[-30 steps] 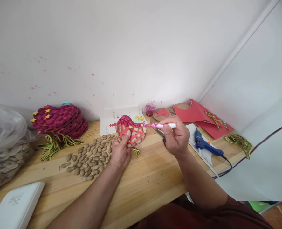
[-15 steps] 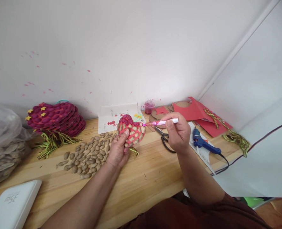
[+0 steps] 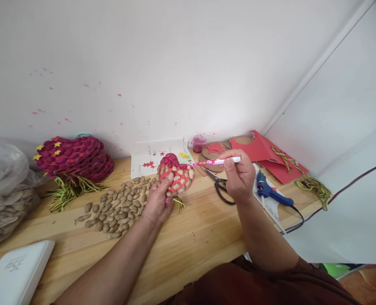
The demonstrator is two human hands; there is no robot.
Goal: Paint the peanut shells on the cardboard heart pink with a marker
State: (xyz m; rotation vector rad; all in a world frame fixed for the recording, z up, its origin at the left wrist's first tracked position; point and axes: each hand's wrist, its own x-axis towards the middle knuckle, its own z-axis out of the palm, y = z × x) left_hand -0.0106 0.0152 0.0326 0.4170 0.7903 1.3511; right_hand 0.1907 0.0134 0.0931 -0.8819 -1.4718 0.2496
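Observation:
My left hand (image 3: 160,199) is closed on a red heart-shaped piece (image 3: 180,181) covered in peanuts, its thumb pressed on the front. Magenta paint coats the peanuts along the upper left lobe; those lower down are bare tan. Green cords hang beneath it. Between the fingers and thumb of my right hand (image 3: 240,176) is a white-handled paintbrush (image 3: 219,161), smeared with pink. Its tip points left and lies close to the piece's upper right edge; whether they touch I cannot tell. A small plastic cup (image 3: 199,144) of magenta paint stands behind, against the wall.
Loose peanuts (image 3: 121,207) lie left of my hand. Painted pieces (image 3: 76,156) are stacked at the left, near a bag of peanuts (image 3: 6,212) and a white power bank (image 3: 19,271). Scissors (image 3: 221,188), a blue glue gun (image 3: 273,190), and red card (image 3: 270,148) sit at the right.
The paintbrush has shifted slightly right, its tip drawing back from the top of the piece to its right edge. My left hand holds the piece nearly still.

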